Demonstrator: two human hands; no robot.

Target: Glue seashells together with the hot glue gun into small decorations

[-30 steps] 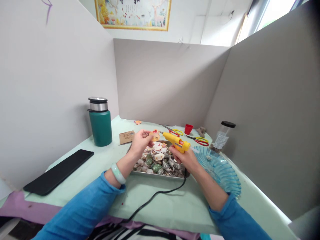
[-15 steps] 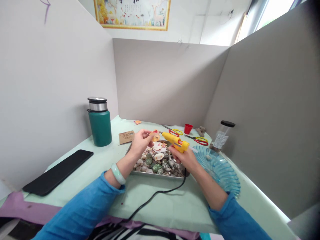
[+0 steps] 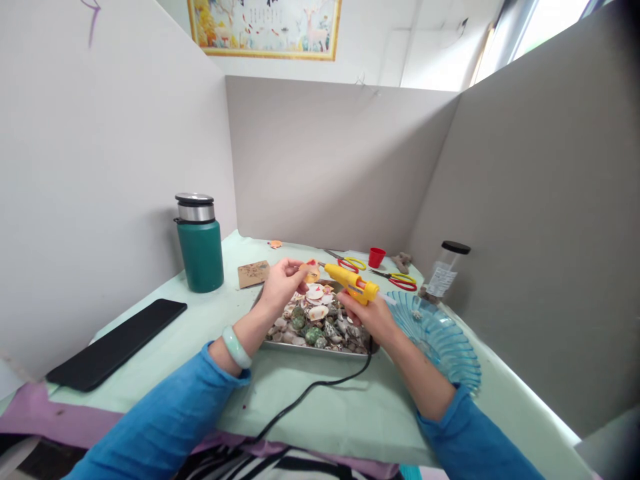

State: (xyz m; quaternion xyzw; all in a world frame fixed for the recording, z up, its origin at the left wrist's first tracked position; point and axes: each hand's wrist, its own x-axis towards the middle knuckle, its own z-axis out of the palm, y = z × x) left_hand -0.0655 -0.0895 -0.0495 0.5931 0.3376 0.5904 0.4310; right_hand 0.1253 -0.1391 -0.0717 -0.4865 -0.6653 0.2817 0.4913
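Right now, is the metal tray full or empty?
Full: the metal tray is heaped with shells across the part that shows; the rest is hidden.

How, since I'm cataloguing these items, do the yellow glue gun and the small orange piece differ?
The glue gun is long and yellow; the orange piece is much smaller, with a red patch. The right hand grips the glue gun, while the left hand pinches the orange piece. Both are held up near the tray of shells.
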